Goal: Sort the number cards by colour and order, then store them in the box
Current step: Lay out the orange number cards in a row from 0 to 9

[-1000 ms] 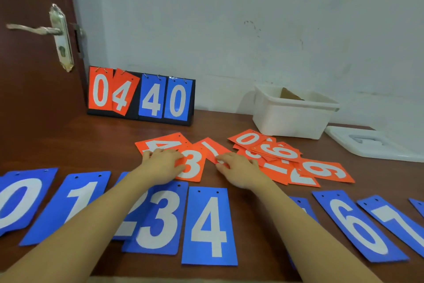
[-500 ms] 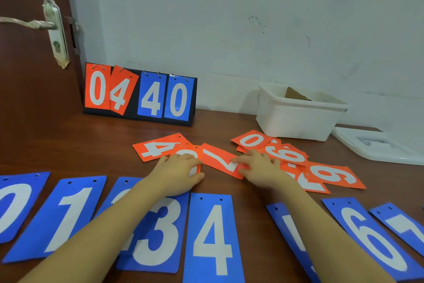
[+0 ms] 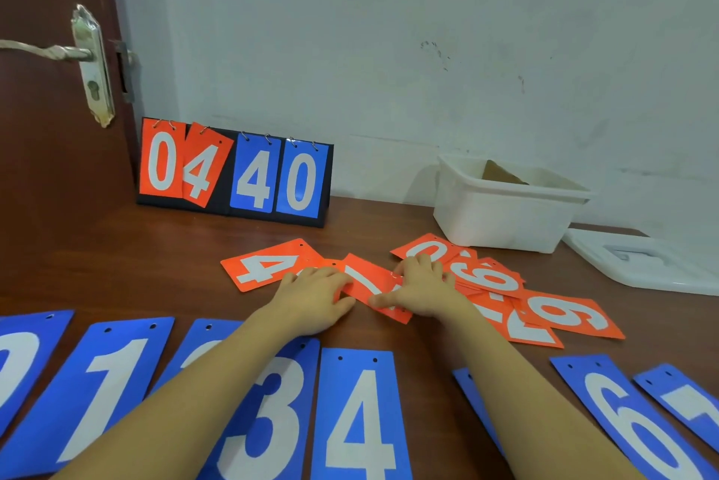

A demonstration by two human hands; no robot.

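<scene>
From the head camera, both hands are down among the orange cards in the middle of the brown table. The left hand lies flat, fingers relaxed and together, pressing on an orange card that it almost wholly hides. The right hand has its fingers spread over the orange 1 card, thumb stretched along the card's near edge; whether it pinches the card or only presses on it cannot be told. That card lies tilted between the two hands, a white numeral on glossy orange.

To the left, the orange 4 card lies flat, turned sideways, two punched holes near one short edge. To the right a loose overlapping heap of orange cards fans out, an orange 0 card at its far end close to the white box, and an orange 6 card at the near right edge.

Along the near edge runs a row of blue cards: blue 1 card, blue 3 card partly under the left forearm, blue 4 card, blue 6 card. The others are cut off or covered.

The white box stands open against the wall, its white lid flat beside it on the right. A flip scoreboard reading 04 40 stands at the back left, next to a brown door with a metal door handle.
</scene>
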